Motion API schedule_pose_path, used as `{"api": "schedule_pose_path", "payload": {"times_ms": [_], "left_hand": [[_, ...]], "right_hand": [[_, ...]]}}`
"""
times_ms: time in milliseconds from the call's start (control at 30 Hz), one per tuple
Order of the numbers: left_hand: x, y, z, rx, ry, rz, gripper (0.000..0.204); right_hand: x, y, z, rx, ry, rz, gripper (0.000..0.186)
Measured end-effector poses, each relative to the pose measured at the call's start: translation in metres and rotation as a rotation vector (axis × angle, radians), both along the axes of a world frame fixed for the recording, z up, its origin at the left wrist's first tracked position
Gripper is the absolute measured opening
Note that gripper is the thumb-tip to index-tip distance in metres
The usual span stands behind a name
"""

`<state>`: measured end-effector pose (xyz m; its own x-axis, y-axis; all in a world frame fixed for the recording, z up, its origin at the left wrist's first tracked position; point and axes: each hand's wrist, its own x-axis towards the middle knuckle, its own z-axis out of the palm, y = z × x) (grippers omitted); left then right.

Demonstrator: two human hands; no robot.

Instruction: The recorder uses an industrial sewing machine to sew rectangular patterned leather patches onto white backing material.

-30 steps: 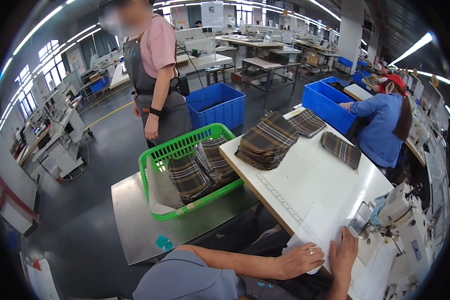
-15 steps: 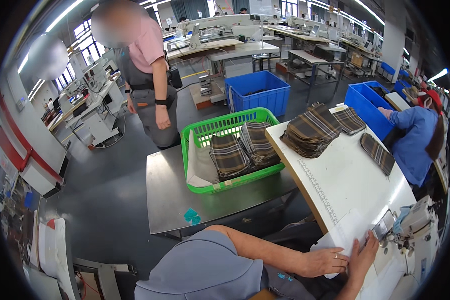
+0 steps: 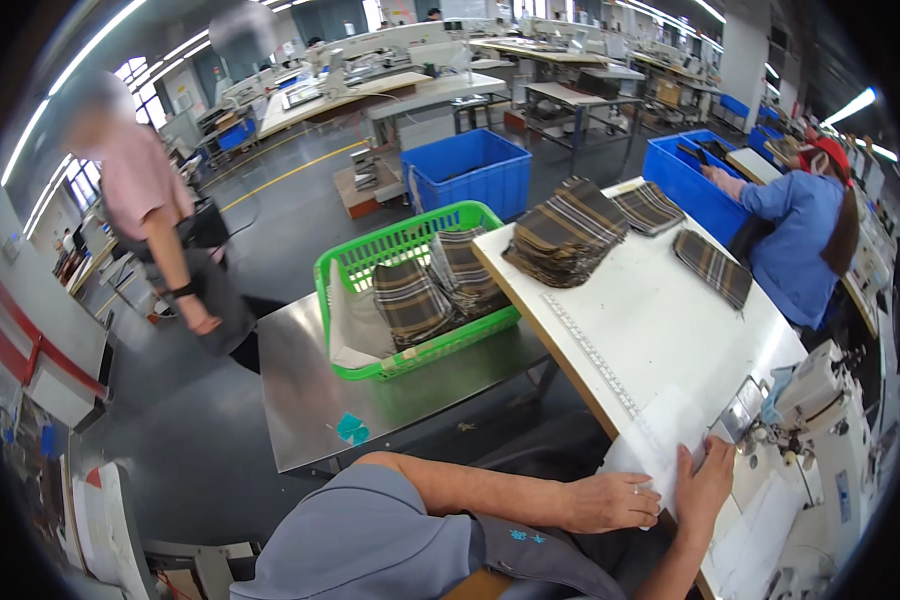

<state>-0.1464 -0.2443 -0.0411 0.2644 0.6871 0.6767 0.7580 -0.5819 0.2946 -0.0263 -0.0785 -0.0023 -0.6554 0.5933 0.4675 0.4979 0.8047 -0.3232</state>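
Note:
A thin white sheet, fabric or paper (image 3: 642, 448), lies across the near edge of the white sewing table. My left hand (image 3: 613, 502) is closed on the sheet's near edge, its fingers curled over it. Beside it my right hand (image 3: 703, 482) grips the sheet's right part, thumb up and fingertips close to the sewing machine (image 3: 815, 405). The sheet's underside and the tips of some fingers are hidden. More white material (image 3: 762, 525) lies to the right, below the machine head.
Brown plaid pieces are stacked on the white table (image 3: 620, 300); more fill a green basket (image 3: 420, 355) on a metal bench (image 3: 300, 400). Blue bins (image 3: 467, 175) stand beyond. A person in pink (image 3: 150, 200) is at the left; a co-worker in blue (image 3: 800, 240) sits right.
The view has swung right, so things sit further left. The person in pink has turned and stepped left. My hands stay on the white sheet, with little visible shift.

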Motion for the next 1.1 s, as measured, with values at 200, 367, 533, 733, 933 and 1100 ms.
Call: {"api": "schedule_pose_path", "payload": {"times_ms": [200, 367, 533, 733, 933, 1100], "left_hand": [[-0.014, 0.003, 0.000, 0.059, 0.047, -0.002, 0.027], [-0.021, 0.010, -0.001, 0.082, 0.040, -0.121, 0.027], [-0.043, 0.001, 0.014, -0.012, -0.089, -0.194, 0.023], [-0.167, -0.006, 0.092, 0.244, -0.148, 0.529, 0.025], [-0.314, -0.017, 0.095, 0.058, -0.793, 0.892, 0.012], [-0.310, -0.008, 0.106, -0.289, -0.485, 0.753, 0.015]], "right_hand": [[-0.007, -0.006, 0.010, -0.012, 0.009, 0.000, 0.029], [-0.001, -0.002, 0.004, -0.047, -0.006, -0.034, 0.023], [-0.014, -0.019, 0.019, -0.266, 0.156, -0.168, 0.027], [-0.010, -0.014, 0.019, -0.412, 0.285, -0.180, 0.048], [-0.017, -0.017, 0.019, -0.329, 0.201, -0.101, 0.038], [-0.015, -0.017, 0.021, -0.254, 0.119, -0.056, 0.039]]}}
